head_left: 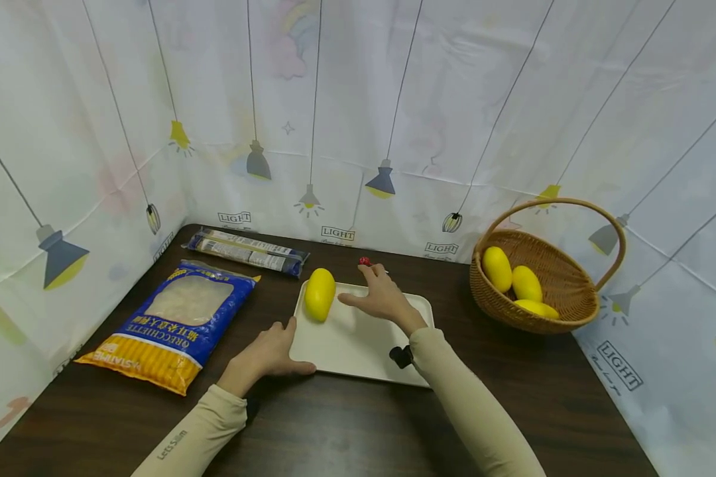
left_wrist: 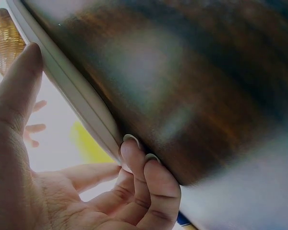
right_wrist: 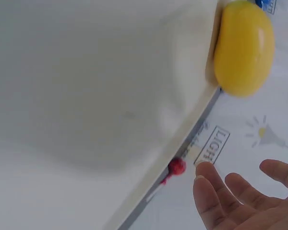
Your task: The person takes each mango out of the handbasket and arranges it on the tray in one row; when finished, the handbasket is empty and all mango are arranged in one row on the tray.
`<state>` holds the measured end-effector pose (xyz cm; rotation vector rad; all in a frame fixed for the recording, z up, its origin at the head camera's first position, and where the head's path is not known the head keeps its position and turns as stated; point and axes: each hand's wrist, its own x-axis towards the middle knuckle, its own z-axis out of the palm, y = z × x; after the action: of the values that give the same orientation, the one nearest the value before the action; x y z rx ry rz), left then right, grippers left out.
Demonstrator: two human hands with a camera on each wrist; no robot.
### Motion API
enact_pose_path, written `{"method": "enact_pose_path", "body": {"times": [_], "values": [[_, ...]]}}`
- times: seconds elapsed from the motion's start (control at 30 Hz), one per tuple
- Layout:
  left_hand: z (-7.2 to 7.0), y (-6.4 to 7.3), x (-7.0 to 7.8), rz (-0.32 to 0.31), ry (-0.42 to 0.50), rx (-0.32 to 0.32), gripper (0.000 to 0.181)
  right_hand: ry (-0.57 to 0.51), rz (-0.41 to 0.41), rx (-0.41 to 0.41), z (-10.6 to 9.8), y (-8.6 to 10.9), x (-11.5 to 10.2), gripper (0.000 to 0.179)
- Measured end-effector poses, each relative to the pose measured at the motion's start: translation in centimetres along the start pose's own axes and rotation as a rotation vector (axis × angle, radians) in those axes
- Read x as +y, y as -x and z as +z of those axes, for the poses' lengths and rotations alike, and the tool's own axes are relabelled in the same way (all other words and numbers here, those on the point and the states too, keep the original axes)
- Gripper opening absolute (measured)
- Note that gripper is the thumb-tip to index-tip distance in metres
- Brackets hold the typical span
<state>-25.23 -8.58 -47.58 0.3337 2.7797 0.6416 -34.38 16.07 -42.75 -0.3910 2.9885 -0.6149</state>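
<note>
A cream tray (head_left: 346, 351) lies on the dark table. At its front left corner my left hand (head_left: 270, 351) holds it, thumb along the front edge and fingers at the left side; the left wrist view shows curled fingertips (left_wrist: 153, 175) against the rim. A yellow mango (head_left: 319, 295) rests on the tray's back left corner. My right hand (head_left: 384, 295) hovers over the tray with fingers loosely spread and nothing in them. Just behind the tray's back edge lies a lollipop (right_wrist: 176, 166) with a red wrapper and white stick, close to the right fingertips.
A wicker basket (head_left: 579, 298) with a tall handle stands at the back right, holding mangoes (head_left: 526, 284). On the left lie a blue and yellow orecchiette pasta bag (head_left: 173, 324) and a long clear-wrapped packet (head_left: 247, 252). A printed curtain (head_left: 358, 119) borders the table's back and sides.
</note>
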Motion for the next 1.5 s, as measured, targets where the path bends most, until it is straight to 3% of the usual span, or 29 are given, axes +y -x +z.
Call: {"method": "enact_pose_path", "body": {"times": [0.33,0.73,1.0,1.3,1.5], "values": [[-0.2,0.1,0.0,0.011,-0.004,0.01,0.116,0.05,0.026,0.064,-4.6,2.1,5.1,0.088],[-0.2,0.3,-0.3,0.014,-0.004,0.024,0.116,0.117,0.083,0.139,-9.8,3.5,10.8,0.091],[-0.1,0.2,-0.1,0.01,-0.007,0.014,0.117,0.096,0.137,0.121,-12.5,5.3,13.4,0.094],[0.0,0.2,0.0,0.012,-0.001,0.009,0.116,0.112,0.152,0.238,-14.7,7.0,16.1,0.085],[0.1,0.1,-0.1,0.017,-0.011,0.009,0.117,0.123,0.214,0.196,-15.8,8.1,18.3,0.09]]}}
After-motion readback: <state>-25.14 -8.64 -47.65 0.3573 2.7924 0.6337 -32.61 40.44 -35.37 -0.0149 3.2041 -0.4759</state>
